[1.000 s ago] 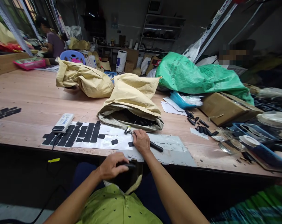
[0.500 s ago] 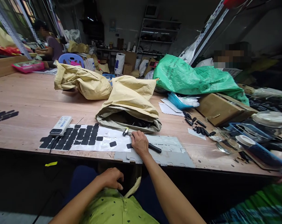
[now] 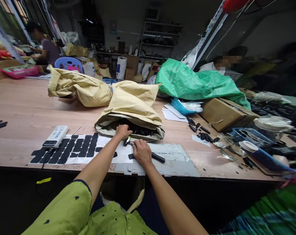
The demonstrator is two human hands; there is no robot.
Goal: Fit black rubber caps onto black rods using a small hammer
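Observation:
My left hand [image 3: 124, 131] reaches into the mouth of a yellowish paper sack [image 3: 135, 99]. Its fingertips are lost among dark black pieces [image 3: 144, 131] inside, so their grip is hidden. Over the shaft of a small hammer [image 3: 158, 157] lies my right hand [image 3: 142, 152], its fingers closed around the middle. The hammer's head points left and its black handle comes out to the right. Under that hand is a grey board [image 3: 172, 166]. Rows of black rounded pads [image 3: 83, 147] sit on a white sheet [image 3: 125, 158] to the left.
A white device with a cable [image 3: 55, 137] stands by the pads. Another sack [image 3: 81, 86] lies behind. On the right are black handle-like parts [image 3: 204, 136], a cardboard box [image 3: 226, 114], a green sack [image 3: 187, 78] and jars [image 3: 272, 125]. Two people sit farther off.
My left hand has gone from my lap up into the sack's mouth. My right hand stays on the hammer. The whole view has shifted slightly.

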